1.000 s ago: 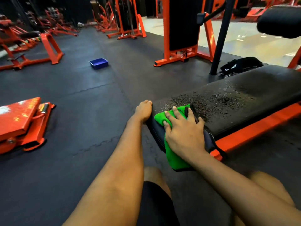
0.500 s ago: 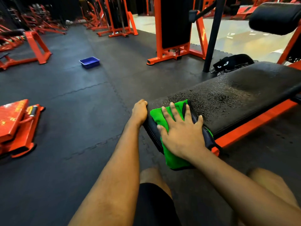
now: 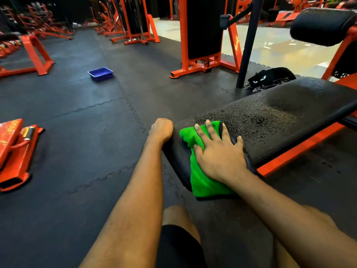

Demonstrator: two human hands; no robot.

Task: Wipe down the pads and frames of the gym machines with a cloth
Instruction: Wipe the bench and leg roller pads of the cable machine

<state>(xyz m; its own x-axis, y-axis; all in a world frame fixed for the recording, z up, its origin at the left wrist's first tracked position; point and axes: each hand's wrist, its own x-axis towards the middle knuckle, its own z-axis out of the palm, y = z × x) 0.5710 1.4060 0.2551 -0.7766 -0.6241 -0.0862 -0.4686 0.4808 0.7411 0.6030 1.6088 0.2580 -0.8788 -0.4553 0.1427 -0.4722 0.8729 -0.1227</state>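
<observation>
The floor (image 3: pixel 77 132) is covered with dark rubber mats that join with toothed edges. On the right a long bench pad (image 3: pixel 280 117) lies on an orange steel frame (image 3: pixel 301 149). Its black cover is grainy, and its top shines with small wet drops. Behind it stands an orange weight machine (image 3: pixel 202 35) and a black post (image 3: pixel 249 41), and a round black roller pad (image 3: pixel 324 26) is above the far end. A black bag (image 3: pixel 270 76) with printed eyes lies on the floor just beside the post. A shallow blue tray (image 3: pixel 100 73), rectangular and open, sits well apart on the mats; only its blue inside shows.

The green cloth (image 3: pixel 204 182), soft and folded, hangs over the near end of the pad. The right hand (image 3: pixel 218 153) presses it flat with the fingers spread. The left hand (image 3: pixel 161 130) touches the left corner of the pad; its fingers are folded out of sight, so I cannot tell if they grip.
</observation>
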